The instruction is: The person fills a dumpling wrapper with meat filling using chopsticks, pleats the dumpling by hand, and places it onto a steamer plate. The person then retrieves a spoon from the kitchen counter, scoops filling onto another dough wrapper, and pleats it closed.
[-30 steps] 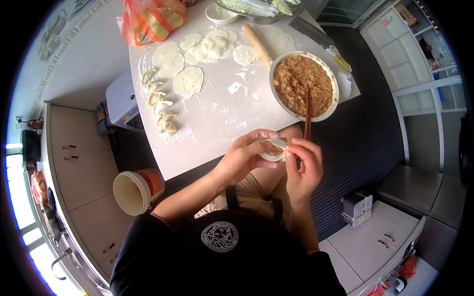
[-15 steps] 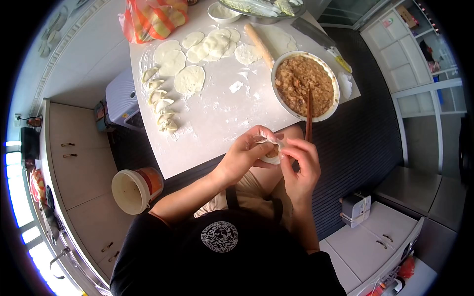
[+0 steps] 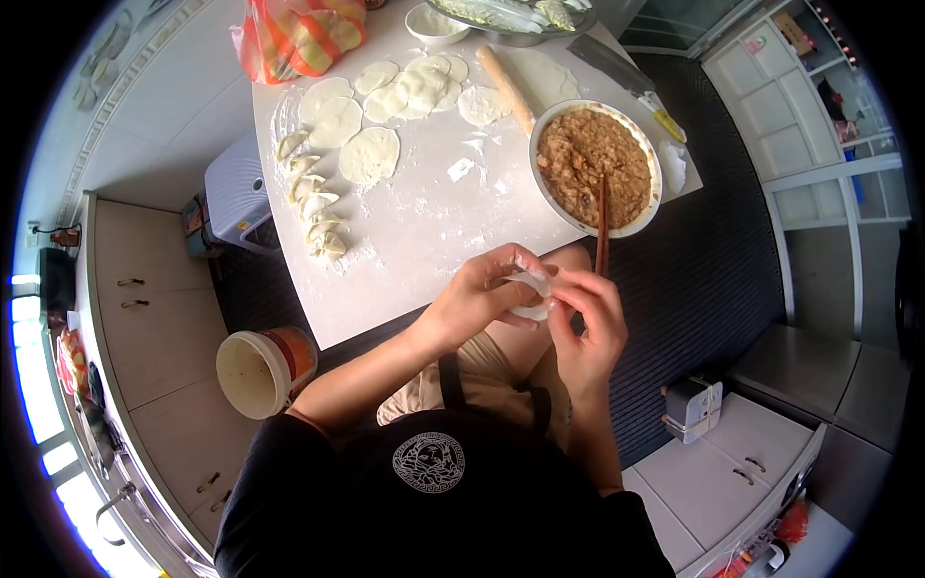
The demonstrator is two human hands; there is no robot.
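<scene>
A dough wrapper is held between both hands in front of the table's near edge, partly hidden by fingers. My left hand curls round its left side, and my right hand pinches its right edge. Just beyond them stands a bowl of brown filling, with chopsticks leaning in it. Folded dumplings form a row along the left of the table. Flat round wrappers lie farther back, some overlapping in a pile.
A rolling pin lies left of the bowl, a knife behind it. At the back are a red-and-white bag, a small white bowl and a dish of leafy greens. A bucket stands on the floor at left.
The wrapper's edge has been drawn up between the fingers, and the filling seen in it earlier is now hidden. Both hands have stayed in nearly the same place.
</scene>
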